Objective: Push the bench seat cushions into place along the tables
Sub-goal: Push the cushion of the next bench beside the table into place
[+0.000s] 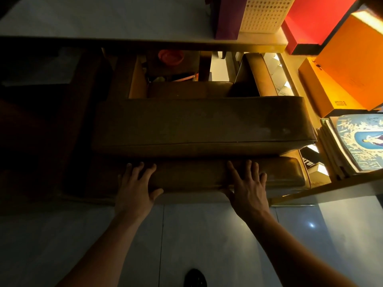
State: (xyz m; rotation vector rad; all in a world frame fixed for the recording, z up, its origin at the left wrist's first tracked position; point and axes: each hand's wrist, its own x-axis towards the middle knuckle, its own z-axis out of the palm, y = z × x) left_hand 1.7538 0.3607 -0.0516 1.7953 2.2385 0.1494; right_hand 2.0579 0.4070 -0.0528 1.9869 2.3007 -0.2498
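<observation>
A long brown leather seat cushion [194, 175] lies low at the front of the bench, just under a thicker brown cushion [203, 125] stacked above it. My left hand [136, 183] rests flat on the lower cushion's left part, fingers spread, thumb on its front edge. Near the cushion's right part, my right hand [248, 185] presses with straight spread fingers. Behind the big cushion sit a smaller brown cushion [188, 90] and another one tilted upright [252, 75].
A table edge [145, 41] runs across above the bench. Orange boxes [352, 65] and a red box [317, 19] stand at the right, with a stack of magazines [356, 143] on a shelf. The tiled floor [196, 235] and my shoe [194, 278] are below.
</observation>
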